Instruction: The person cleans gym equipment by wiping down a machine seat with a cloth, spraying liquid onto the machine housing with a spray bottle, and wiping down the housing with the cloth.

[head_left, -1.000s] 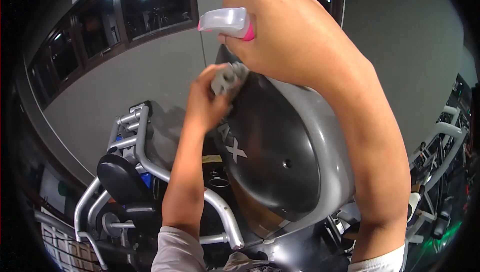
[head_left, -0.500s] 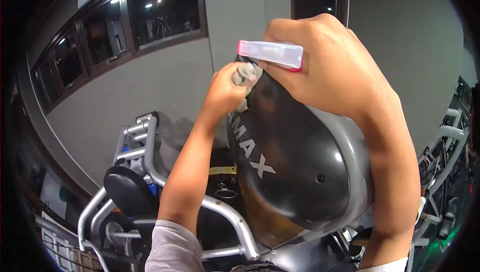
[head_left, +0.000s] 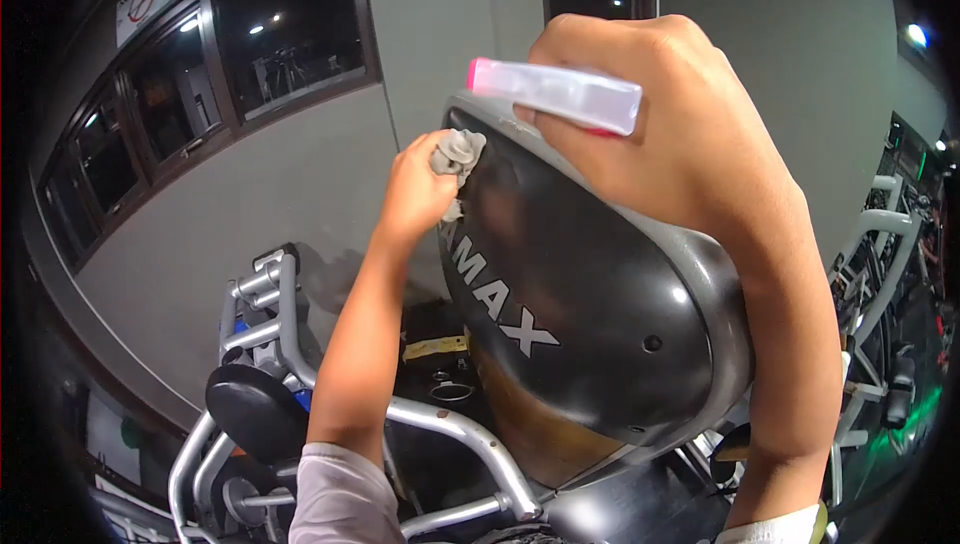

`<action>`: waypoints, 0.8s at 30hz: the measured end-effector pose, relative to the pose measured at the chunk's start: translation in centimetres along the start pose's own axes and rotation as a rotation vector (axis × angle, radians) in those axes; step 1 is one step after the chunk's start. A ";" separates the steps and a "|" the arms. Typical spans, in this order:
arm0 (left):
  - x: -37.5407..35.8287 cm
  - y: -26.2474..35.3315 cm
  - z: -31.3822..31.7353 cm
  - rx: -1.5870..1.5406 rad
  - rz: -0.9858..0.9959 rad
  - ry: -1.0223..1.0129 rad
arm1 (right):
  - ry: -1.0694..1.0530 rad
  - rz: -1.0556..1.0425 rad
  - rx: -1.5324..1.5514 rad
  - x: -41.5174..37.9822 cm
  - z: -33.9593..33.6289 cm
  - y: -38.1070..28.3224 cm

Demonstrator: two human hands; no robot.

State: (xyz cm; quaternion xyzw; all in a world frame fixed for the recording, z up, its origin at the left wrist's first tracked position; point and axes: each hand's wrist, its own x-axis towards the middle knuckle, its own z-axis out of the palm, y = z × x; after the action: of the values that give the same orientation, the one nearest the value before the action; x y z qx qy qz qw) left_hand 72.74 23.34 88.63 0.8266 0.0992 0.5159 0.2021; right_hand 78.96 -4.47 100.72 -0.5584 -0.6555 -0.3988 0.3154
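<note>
A glossy black machine cover (head_left: 590, 314) with a grey rim and pale letters reading "AMAX" stands tilted in front of me. My left hand (head_left: 418, 189) is closed around a crumpled grey cloth (head_left: 460, 154), at the cover's upper left edge above the lettering. Over the cover's upper right side, my right hand (head_left: 665, 114) grips a small, flat, translucent plastic container (head_left: 560, 92) with pink at its end and underside. Exactly what kind of container it is cannot be made out. The fingertips of my right hand are mostly hidden behind the hand and the cover.
Silver tubular gym frames (head_left: 455, 422) with a black pad (head_left: 250, 406) stand at lower left. Behind is a grey wall (head_left: 290, 164) with dark windows (head_left: 295, 34) and a no-smoking sign (head_left: 145, 2). More silver equipment (head_left: 885, 234) lines the right side.
My left hand and the cloth have shifted left and slightly down along the cover's edge, showing more of its top rim. The container has tilted a little. The whole view has also shifted.
</note>
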 end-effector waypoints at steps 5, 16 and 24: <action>-2.7 3.4 -0.6 -0.126 0.101 -0.112 | 0.015 0.099 -0.022 0.3 -0.6 0.7; -0.5 1.7 0.6 -0.110 0.014 -0.015 | -0.068 0.231 0.017 0.3 -1.9 -0.9; -6.3 9.3 -1.3 -0.039 0.321 -0.117 | -0.066 0.169 0.006 0.5 -2.6 -1.6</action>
State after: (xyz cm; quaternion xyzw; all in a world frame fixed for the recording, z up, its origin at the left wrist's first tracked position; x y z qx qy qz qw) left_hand 68.32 12.97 88.12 0.8565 -0.0558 0.4941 0.1385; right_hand 77.24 -6.61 102.12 -0.6235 -0.6174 -0.3500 0.3280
